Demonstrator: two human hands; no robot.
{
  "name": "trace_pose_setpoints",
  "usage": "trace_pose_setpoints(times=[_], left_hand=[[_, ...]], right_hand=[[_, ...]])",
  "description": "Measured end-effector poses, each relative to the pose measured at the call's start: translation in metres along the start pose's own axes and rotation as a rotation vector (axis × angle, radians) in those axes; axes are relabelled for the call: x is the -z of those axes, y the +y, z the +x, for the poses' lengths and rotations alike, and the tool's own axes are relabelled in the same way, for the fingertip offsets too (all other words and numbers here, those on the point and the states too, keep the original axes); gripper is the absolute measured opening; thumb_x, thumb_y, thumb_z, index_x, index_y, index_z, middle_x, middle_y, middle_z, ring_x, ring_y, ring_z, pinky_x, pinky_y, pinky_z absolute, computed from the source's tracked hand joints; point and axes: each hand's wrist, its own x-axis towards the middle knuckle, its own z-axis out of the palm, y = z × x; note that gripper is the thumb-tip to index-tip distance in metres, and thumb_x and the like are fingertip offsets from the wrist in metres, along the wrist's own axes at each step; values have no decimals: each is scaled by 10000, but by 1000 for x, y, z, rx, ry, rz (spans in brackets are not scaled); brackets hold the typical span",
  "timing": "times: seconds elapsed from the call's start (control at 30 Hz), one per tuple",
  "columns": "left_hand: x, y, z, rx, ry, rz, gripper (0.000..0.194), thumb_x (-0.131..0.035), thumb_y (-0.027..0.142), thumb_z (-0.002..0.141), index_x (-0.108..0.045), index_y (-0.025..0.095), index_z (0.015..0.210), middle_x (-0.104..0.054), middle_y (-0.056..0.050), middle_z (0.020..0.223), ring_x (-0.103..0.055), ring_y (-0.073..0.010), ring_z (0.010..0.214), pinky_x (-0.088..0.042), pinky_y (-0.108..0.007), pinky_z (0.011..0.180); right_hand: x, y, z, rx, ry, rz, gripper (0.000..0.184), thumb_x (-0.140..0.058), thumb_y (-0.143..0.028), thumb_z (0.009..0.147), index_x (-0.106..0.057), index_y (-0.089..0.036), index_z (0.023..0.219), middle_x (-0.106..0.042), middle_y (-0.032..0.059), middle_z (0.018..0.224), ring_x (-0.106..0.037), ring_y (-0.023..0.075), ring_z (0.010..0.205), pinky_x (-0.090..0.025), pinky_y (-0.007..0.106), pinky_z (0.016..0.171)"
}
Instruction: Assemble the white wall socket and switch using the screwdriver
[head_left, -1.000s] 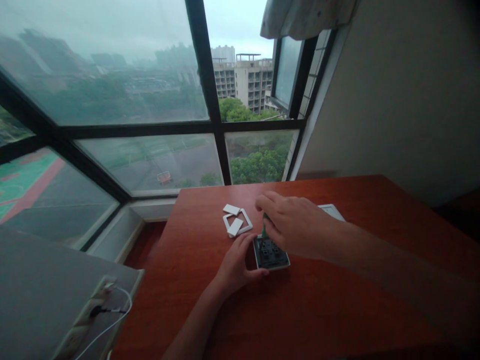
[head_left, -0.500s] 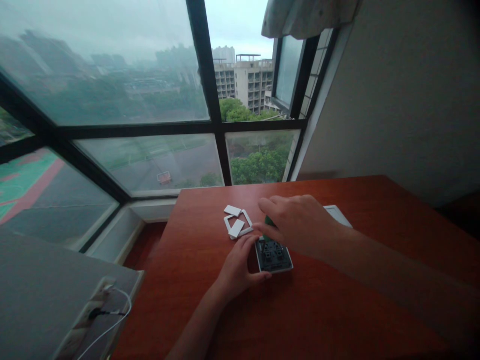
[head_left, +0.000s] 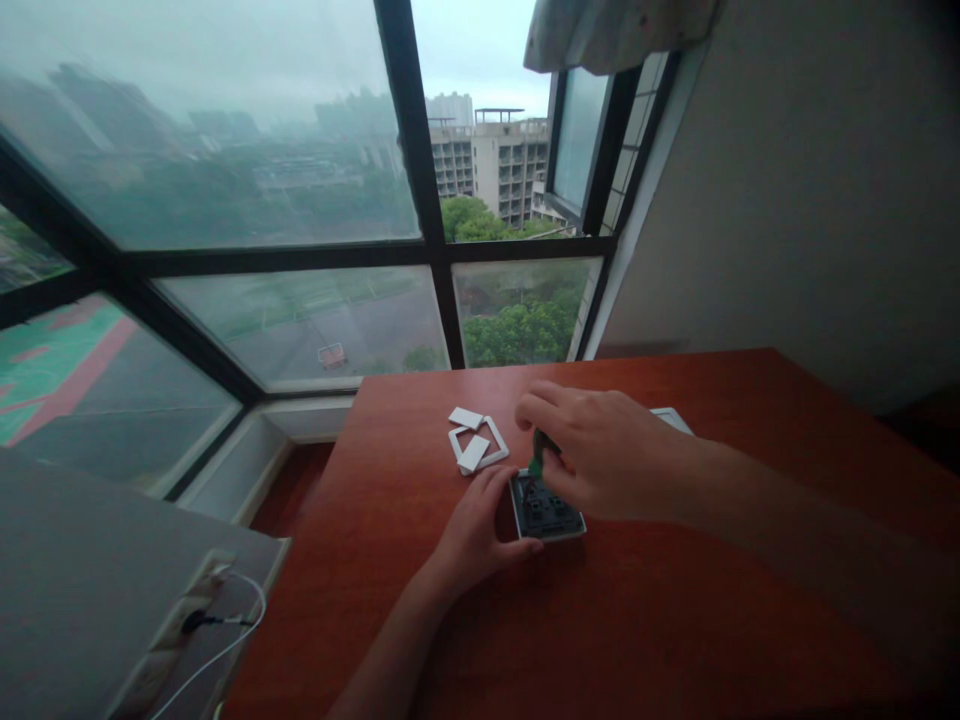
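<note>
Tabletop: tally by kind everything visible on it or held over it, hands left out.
Small white panels: 2
White open frame: 1
Dark-faced box: 1
Partly green tool, in the right hand: 1
White piece, partly hidden: 1
Total: 6

Head camera: my one feed, mounted on the wearer, facing forward and down.
Table [head_left: 570,620]: I look onto its top from above.
Left hand [head_left: 476,525], right hand [head_left: 600,450]: near me, below mid-frame.
Window [head_left: 285,260]: ahead and leftward, beyond the table.
Wall [head_left: 810,180]: on my right.
</note>
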Motion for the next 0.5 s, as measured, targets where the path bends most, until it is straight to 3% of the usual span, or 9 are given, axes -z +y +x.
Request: trace_pose_setpoints(times=[0.1, 0.27, 0.43, 0.5], left_hand=[[1, 1, 1, 0, 7, 5, 849, -836, 340, 642, -391, 226, 1355, -451, -133, 1385, -416, -330, 1300, -360, -504, 1089], [2, -1, 0, -4, 3, 12, 834, -826, 310, 657, -387, 228, 1361, -426, -130, 1420, -391, -328, 1327, -339, -503, 1105], [1, -3, 0, -6, 11, -9, 844, -825, 319, 655, -383, 228, 1368, -443, -135, 1404, -401, -342, 1322, -341, -511, 1103], [1, -3, 0, -8, 15, -6, 862, -829, 315, 649, -372, 230, 1376, -439, -134, 1407, -394, -345, 1326, -342, -518, 1101]], right_hand=[[1, -1, 2, 49, -13, -19, 127, -487, -241, 874, -552, -181, 965, -659, 50, 914, -598, 180, 740, -262, 294, 527], [1, -5, 6, -84, 36, -120, 293, -481, -452, 914, -580, -181, 865, -672, 63, 761, -616, 213, 695, -242, 303, 513], [-1, -4, 6, 69, 32, 7, 124, -543, -237, 824, -551, -194, 940, -670, 34, 930, -605, 180, 750, -254, 295, 518], [-4, -5, 8, 78, 43, 4, 87, -527, -242, 849, -555, -192, 915, -672, 34, 911, -601, 175, 742, -246, 297, 521]])
